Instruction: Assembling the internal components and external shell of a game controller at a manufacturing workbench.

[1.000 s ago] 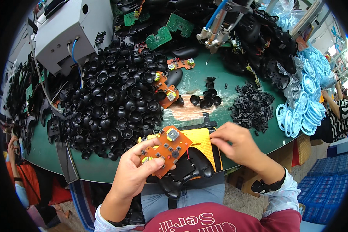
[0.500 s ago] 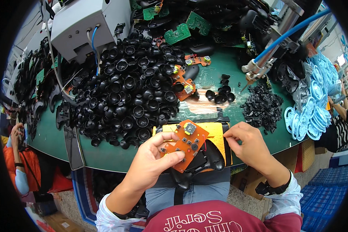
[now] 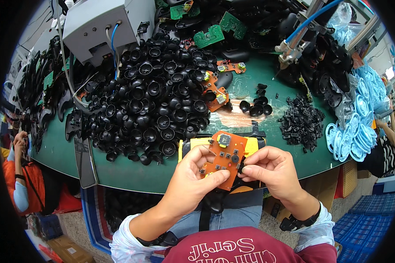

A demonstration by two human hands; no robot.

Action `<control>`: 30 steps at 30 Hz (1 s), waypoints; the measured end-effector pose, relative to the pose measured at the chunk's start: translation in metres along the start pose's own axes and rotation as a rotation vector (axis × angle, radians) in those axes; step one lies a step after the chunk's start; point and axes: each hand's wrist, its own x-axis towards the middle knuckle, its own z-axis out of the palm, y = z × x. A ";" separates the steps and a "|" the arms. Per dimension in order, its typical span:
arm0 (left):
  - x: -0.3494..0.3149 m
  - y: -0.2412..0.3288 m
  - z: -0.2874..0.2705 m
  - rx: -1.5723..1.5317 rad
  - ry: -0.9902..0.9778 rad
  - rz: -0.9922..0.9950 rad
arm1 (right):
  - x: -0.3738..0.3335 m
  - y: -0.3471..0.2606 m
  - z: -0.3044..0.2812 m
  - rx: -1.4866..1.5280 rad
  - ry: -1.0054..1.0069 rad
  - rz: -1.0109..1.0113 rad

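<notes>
My left hand (image 3: 196,173) grips an orange circuit board (image 3: 226,151), thumb on its face and fingers behind. The board carries a yellow-and-grey joystick module and several small dark buttons. At the board's right edge my right hand (image 3: 270,168) is closed in a pinch. Something small and dark shows at its fingertips, too hidden to name. Underneath, a black controller shell (image 3: 214,202) is mostly covered by the board and hands. A yellow pad (image 3: 196,142) lies behind the board at the table's front edge.
A large heap of black joystick caps (image 3: 149,101) covers the left-centre of the green table (image 3: 131,175). To the right are small black parts (image 3: 300,120) and light blue plastic rings (image 3: 353,136). A metal-and-blue-hose fixture (image 3: 294,46) overhangs the back right. A phone (image 3: 85,162) lies left.
The circuit board has moved up and right, turned more upright, and covers more of the controller shell. My right hand has come in to the board's right edge.
</notes>
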 end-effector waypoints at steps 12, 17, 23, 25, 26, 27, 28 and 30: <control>-0.003 -0.005 0.001 0.590 -0.018 0.242 | 0.006 0.018 -0.001 -0.029 0.008 -0.125; 0.007 0.002 -0.003 0.544 -0.117 0.182 | 0.003 0.010 -0.004 0.010 -0.029 -0.127; 0.019 0.034 -0.010 0.601 -0.179 0.004 | 0.018 -0.037 0.001 -0.895 -0.078 -0.636; 0.020 0.028 -0.012 0.712 -0.212 0.090 | 0.026 -0.037 0.004 -1.091 -0.251 -0.865; 0.020 0.032 -0.012 0.713 -0.206 0.090 | 0.027 -0.033 0.002 -1.088 -0.256 -0.867; 0.023 0.038 -0.011 0.672 -0.238 0.013 | 0.028 -0.026 0.000 -1.123 -0.282 -0.868; 0.023 0.043 -0.010 0.629 -0.269 -0.065 | 0.027 -0.022 -0.001 -1.158 -0.308 -0.869; 0.020 0.040 -0.008 0.496 -0.257 -0.124 | 0.027 -0.023 0.000 -1.116 -0.311 -0.863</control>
